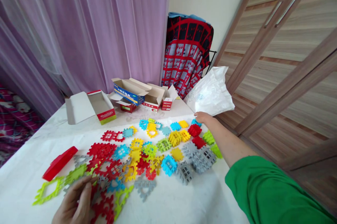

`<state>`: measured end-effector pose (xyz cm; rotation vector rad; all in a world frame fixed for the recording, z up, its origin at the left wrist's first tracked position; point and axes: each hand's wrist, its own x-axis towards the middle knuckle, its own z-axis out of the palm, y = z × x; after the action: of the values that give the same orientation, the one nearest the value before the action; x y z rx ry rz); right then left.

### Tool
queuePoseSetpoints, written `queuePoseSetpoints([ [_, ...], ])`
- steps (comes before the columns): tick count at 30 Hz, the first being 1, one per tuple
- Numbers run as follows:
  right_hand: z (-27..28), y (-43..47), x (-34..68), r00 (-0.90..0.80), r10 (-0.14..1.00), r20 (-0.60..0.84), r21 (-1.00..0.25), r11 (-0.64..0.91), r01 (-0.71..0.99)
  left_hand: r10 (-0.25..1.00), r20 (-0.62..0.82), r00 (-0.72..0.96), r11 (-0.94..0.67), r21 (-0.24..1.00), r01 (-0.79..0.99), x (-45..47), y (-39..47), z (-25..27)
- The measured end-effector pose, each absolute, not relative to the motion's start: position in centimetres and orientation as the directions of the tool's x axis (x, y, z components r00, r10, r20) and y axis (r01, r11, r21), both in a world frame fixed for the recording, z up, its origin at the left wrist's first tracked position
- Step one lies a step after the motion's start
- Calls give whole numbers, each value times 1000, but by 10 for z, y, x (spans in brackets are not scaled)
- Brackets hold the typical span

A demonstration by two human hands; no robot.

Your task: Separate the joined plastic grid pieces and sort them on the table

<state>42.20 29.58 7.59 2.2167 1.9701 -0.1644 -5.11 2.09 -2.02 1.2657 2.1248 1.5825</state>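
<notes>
Many interlocking plastic building pieces with toothed edges lie across the white-covered table. My left hand (76, 201) is low at the left, fingers curled and thumb near the fingertips, over a mixed heap. What it grips, if anything, is hidden. Close to it are red pieces (104, 208), a lime triangular frame (122, 199) and a green piece (76, 174). My right hand (204, 117) reaches to the far right, its fingers closed on a blue piece (195, 122). Red pieces (195, 130) and grey window pieces (204, 160) are grouped nearer me; lime pieces (208, 137) lie beside my forearm.
Opened cardboard boxes, including a red one (106, 115) and a blue one (126, 90), stand along the back. A white plastic bag (210, 92) sits beyond my right hand. A long red object (60, 163) lies at left. Wooden wardrobe doors (286, 52) rise at right.
</notes>
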Motion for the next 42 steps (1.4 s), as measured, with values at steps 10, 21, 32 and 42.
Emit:
queuePoseSetpoints([
  [10,93,276,258,-311,945,-103,33,316,948,751,269,-603,26,900,434,-47,26,-18],
  [21,66,273,145,-432,887,-164,17,440,898,764,252,-595,-17,928,372,-46,25,-20],
  [32,85,270,161,-420,899,-126,-273,376,886,784,252,-567,-31,929,370,-46,26,-24],
  [42,100,239,218,-435,899,46,-170,436,884,783,256,-566,-17,919,393,-50,27,-23],
])
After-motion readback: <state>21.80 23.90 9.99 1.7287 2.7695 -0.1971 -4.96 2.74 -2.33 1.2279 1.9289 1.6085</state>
